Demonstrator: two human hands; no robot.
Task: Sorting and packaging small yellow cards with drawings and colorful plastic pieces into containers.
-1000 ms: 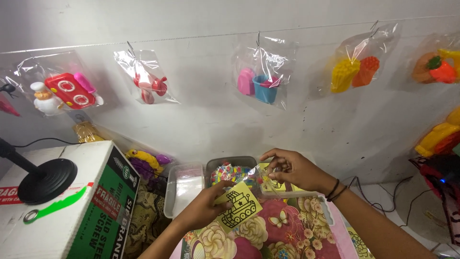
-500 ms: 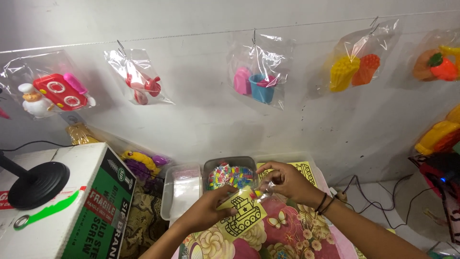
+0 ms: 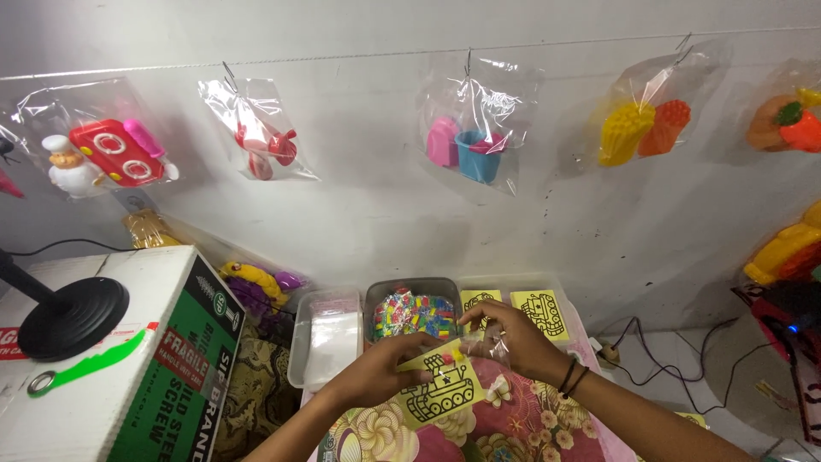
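Observation:
My left hand (image 3: 380, 372) grips a yellow card (image 3: 438, 395) printed with a black tank drawing, held over a floral cloth (image 3: 505, 423). My right hand (image 3: 505, 338) pinches a small clear plastic bag (image 3: 479, 346) at the card's top edge, with small coloured pieces showing there. Just behind the hands stands a grey tub (image 3: 410, 312) full of small multicoloured pieces. To its right lies a clear tray (image 3: 513, 295) with more yellow tank cards (image 3: 540, 312).
A clear tray (image 3: 325, 338) of folded plastic bags stands left of the tub. A white and green cardboard box (image 3: 128, 359) with a black round stand (image 3: 68, 316) sits at left. Bagged plastic toys (image 3: 475, 124) hang on a wire along the wall. Cables (image 3: 650, 359) run at right.
The card has tilted in my left hand so the tank drawing faces up. My right hand has come down from over the tub to the card's top edge with the clear bag.

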